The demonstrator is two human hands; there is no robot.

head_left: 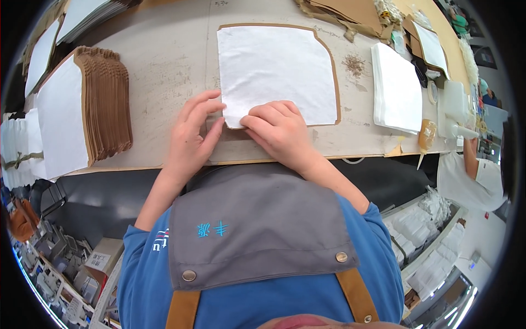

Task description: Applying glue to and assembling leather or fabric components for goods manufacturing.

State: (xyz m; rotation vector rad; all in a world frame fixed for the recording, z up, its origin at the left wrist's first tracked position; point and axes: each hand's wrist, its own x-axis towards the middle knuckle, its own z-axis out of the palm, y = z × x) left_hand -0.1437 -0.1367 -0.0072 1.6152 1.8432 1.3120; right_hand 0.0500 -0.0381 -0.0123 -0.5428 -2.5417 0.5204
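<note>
A white cloth-like sheet [279,66] lies on a brown panel [338,109], whose border shows along the top and right edges. Its upper right corner is cut with a curve. My right hand [282,131] is closed at the near-left part of the sheet, thumb and fingers pinching its near edge. Beside the left edge, my left hand [192,129] has its fingers spread and slightly bent. The left fingertips reach the sheet's near-left corner and hold nothing. The layers under the right fingers are hidden.
On the left of the worktable [164,60] stands a fanned stack of brown panels [104,107] with white faces. To the right are a pile of white sheets [397,88], an amber glue bottle [427,136] and a tape roll [433,92]. Brown pieces [350,13] lie at the back.
</note>
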